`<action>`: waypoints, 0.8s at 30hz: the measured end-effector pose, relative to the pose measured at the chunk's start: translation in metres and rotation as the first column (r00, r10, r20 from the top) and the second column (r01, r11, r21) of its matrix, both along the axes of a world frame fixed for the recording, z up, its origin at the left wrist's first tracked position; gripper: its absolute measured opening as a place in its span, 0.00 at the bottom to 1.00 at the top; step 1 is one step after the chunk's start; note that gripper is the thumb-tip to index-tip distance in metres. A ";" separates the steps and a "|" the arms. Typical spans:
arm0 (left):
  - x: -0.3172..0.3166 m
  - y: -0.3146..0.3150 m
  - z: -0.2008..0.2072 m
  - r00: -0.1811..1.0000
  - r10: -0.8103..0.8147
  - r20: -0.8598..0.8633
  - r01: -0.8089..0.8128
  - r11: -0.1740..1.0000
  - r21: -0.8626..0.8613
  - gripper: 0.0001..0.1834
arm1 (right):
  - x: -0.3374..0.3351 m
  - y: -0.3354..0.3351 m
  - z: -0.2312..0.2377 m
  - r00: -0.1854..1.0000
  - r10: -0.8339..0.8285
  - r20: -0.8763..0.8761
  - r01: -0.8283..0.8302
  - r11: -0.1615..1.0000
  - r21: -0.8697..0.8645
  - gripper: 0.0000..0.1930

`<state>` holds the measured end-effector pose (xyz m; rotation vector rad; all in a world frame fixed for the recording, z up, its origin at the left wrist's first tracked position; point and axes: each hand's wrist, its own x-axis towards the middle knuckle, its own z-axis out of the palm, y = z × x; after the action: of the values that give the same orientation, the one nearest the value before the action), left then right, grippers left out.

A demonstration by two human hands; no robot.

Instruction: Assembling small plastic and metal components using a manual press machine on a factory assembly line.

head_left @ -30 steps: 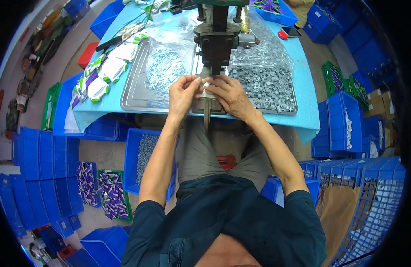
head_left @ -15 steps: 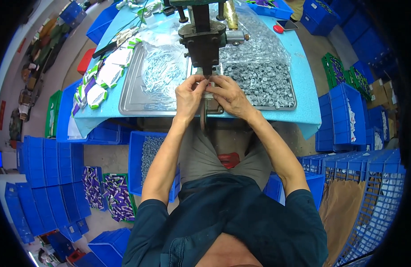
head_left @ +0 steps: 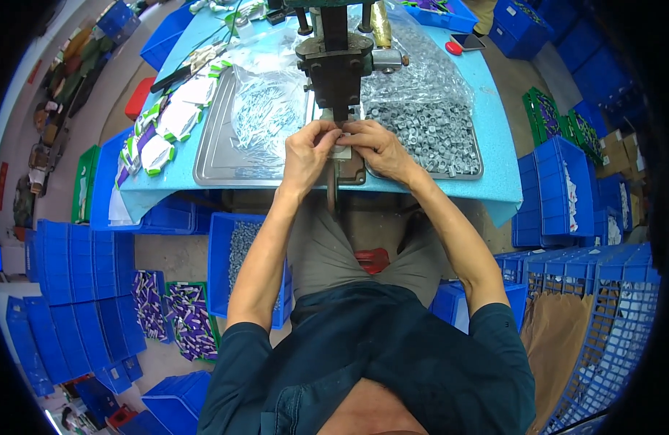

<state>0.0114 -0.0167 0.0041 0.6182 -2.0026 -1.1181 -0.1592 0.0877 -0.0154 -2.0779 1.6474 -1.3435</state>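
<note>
My left hand (head_left: 304,154) and my right hand (head_left: 383,149) meet just below the ram of a dark metal bench press (head_left: 338,72). Thumb and fingers are pinched together on each hand. Whatever they hold is too small and too covered by the fingertips to name. Under the right fingers a small pale plate (head_left: 341,153) shows on the press base. To the left, a metal tray (head_left: 217,156) bears a clear bag of thin silvery pins (head_left: 265,119). Beside my right hand, many small grey metal caps (head_left: 439,138) fill another tray.
A light blue cloth (head_left: 500,156) covers the table. White and green packages (head_left: 176,119) lie along its left side, and a phone (head_left: 468,41) rests at the far right. Below the table edge stands a blue bin (head_left: 220,268) of small grey parts. Stacked blue crates (head_left: 88,264) flank me.
My right hand has shifted slightly, its fingers now straighter, and more of the pale plate shows beneath them. The left hand stays pinched in nearly the same place.
</note>
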 end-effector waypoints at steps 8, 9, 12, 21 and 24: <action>-0.002 0.003 -0.001 0.999 -0.027 -0.029 0.019 0.969 -0.248 0.06 | -0.004 0.000 -0.007 1.000 -0.012 0.017 0.012 1.000 0.022 0.20; -0.002 0.003 -0.002 0.999 -0.002 -0.033 -0.004 0.984 -0.180 0.06 | -0.004 0.000 -0.007 1.000 -0.012 0.022 0.011 1.000 0.022 0.20; -0.004 -0.007 -0.003 1.000 0.002 -0.008 -0.001 0.979 0.202 0.07 | -0.002 -0.001 -0.004 1.000 -0.006 0.029 0.005 1.000 0.031 0.20; -0.001 0.002 0.001 1.000 -0.007 -0.019 0.008 0.998 0.067 0.06 | -0.006 -0.002 -0.007 0.998 -0.002 0.058 -0.002 0.998 0.061 0.19; -0.005 0.004 0.003 1.000 -0.001 0.000 0.000 0.986 -0.165 0.06 | -0.030 -0.008 0.024 0.870 -0.235 0.434 0.133 0.958 0.254 0.14</action>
<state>0.0068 -0.0127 0.0069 0.5315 -2.0697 -0.9409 -0.1894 0.0794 0.0085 -1.3668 1.7097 -1.4905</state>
